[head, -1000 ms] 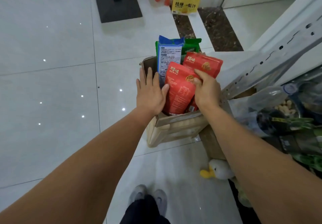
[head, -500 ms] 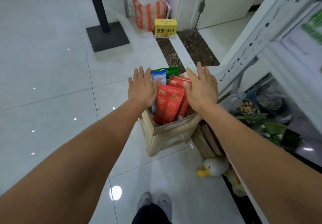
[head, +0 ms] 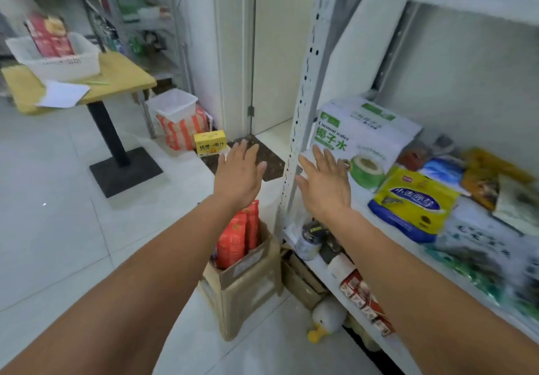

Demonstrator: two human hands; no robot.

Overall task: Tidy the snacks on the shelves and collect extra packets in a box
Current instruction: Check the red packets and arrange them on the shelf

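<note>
Both hands empty, left hand [head: 237, 177] and right hand [head: 325, 183] spread above box [head: 248, 284]

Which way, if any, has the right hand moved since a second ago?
Yes. The right hand has lifted off the red packets in the cardboard box, up and rightward, now by the shelf post.

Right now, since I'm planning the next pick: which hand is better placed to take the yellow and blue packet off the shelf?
Likely right. The right hand, open, is past the shelf post, near the yellow and blue packet. The left hand, also open, hovers outside it, above the cardboard box.
</note>
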